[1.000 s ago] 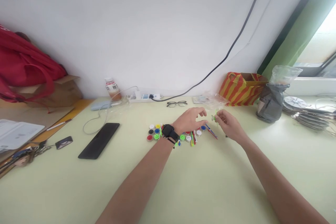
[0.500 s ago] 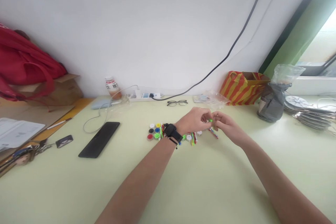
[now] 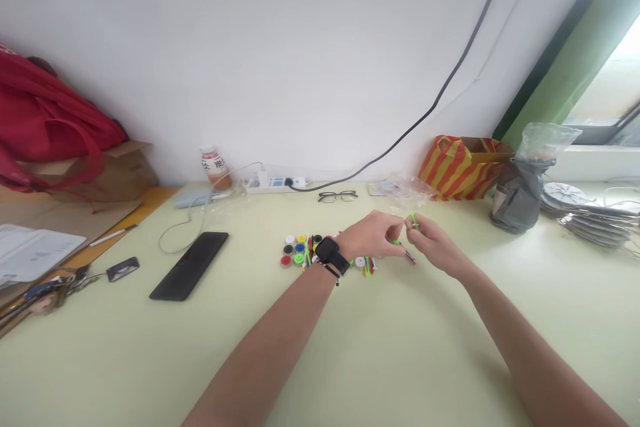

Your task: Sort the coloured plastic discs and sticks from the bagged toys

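Straight to the bottle (image 3: 219,181), with big dark Chinese characters across a white label (image 3: 209,165), too blurred to read surely! Over on the red bag (image 3: 55,117), just white marks, clipped at the edge; on the white papers (image 3: 55,239), faint grey, illegible.

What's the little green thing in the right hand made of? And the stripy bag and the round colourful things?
Green thing: probably plastic, from its bright, even colour; too small to tell if it's shiny.
Stripy bag: maybe paper or thin plastic, since it looks creased.
Round things: likely smooth plastic, from their bright colours and neat shapes.
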`<state>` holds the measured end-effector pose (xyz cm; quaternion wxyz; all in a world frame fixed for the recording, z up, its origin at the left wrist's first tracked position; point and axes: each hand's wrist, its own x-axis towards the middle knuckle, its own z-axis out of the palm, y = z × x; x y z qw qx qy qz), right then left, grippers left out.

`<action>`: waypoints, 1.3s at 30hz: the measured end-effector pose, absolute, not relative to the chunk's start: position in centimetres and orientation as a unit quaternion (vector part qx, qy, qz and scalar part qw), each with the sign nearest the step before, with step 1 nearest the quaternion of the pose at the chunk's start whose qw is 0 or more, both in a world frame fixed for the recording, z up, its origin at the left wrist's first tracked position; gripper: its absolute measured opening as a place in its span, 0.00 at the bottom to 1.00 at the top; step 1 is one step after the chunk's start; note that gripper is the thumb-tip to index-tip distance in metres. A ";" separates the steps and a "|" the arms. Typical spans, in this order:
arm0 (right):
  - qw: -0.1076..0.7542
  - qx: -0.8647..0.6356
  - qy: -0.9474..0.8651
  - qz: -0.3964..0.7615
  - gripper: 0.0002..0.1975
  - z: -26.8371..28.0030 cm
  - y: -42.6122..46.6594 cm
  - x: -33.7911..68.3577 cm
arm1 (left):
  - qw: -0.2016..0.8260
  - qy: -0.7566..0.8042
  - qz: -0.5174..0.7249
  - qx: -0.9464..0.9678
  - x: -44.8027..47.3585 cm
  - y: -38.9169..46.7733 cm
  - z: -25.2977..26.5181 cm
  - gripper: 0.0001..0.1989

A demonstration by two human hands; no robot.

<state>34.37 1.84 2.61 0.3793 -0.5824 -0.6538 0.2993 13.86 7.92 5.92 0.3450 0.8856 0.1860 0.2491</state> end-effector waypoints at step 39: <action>0.104 -0.762 -0.637 0.039 0.04 0.6 2.9 40.3 | 0.156 0.282 0.097 0.942 12.6 9.8 4.0 0.22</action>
